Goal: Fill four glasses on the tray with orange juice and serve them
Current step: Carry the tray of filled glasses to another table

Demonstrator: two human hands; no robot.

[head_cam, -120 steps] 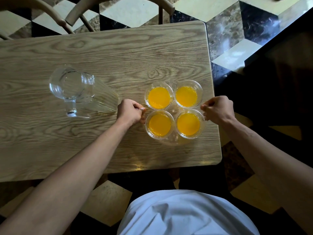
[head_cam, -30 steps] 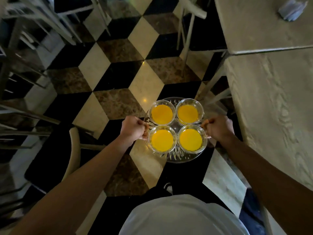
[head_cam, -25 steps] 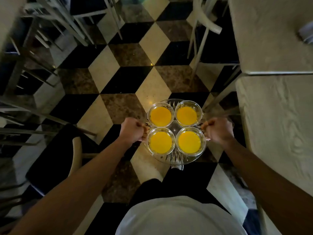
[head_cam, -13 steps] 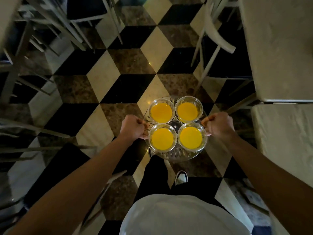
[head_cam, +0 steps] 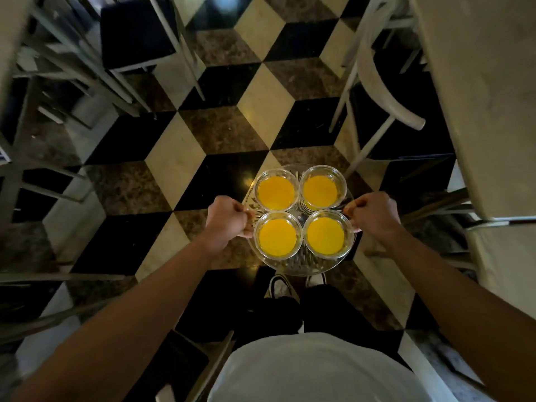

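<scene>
Round clear cut-glass tray (head_cam: 301,264) held in air above black, cream and brown tiled floor (head_cam: 255,105). Left hand (head_cam: 227,217) and right hand (head_cam: 374,213) grip opposite rims, fingers curled. Four clear glasses of orange juice (head_cam: 277,237) stand on tray, full.

four juice-filled glasses (head_cam: 277,192) upright on clear tray (head_cam: 301,264).

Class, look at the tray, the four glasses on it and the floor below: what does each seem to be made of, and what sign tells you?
Tray: clear cut glass or moulded plastic; the floor shows through it and ridged rays catch light.
Glasses: smooth clear glass, probably; thin see-through rims around orange juice.
Floor: polished stone tiles, likely marble; veined brown, cream and black lozenges with glossy glints.
</scene>
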